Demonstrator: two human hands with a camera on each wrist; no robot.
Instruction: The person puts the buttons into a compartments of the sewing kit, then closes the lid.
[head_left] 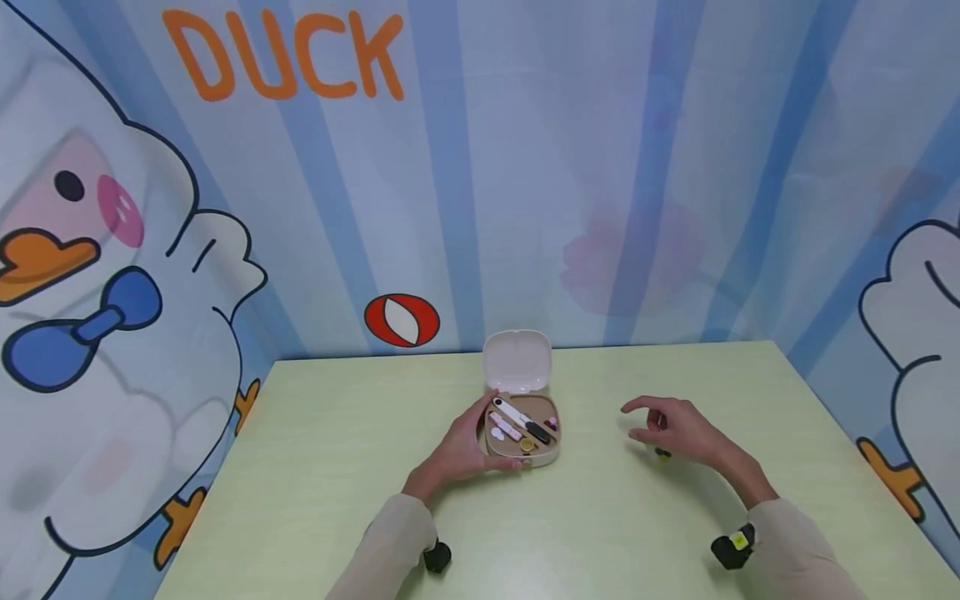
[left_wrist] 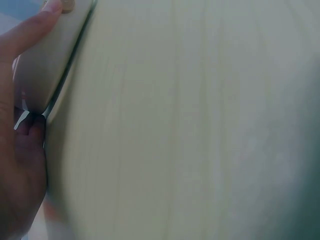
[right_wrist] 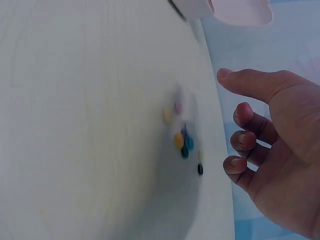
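Note:
A small pale case (head_left: 543, 457) with a hinged lid (head_left: 517, 361) stands open on the table, its lid upright at the back. My left hand (head_left: 462, 445) grips it from the left, thumb along the front and fingers round the side. Inside lie a white stick with a black end (head_left: 536, 432), a shorter pink-and-white stick (head_left: 506, 427), a round yellow piece (head_left: 527, 445) and a few tiny pieces. To the right, my right hand (head_left: 678, 428) hovers with loosely bent fingers and holds nothing. Several small coloured pieces (right_wrist: 179, 140) lie scattered on the table near it.
The pale yellow-green table (head_left: 337, 433) ends at the back against a blue striped curtain (head_left: 525, 167) printed with ducks. Black wrist cameras hang under both sleeves; one black camera (head_left: 732, 548) sits at the right wrist.

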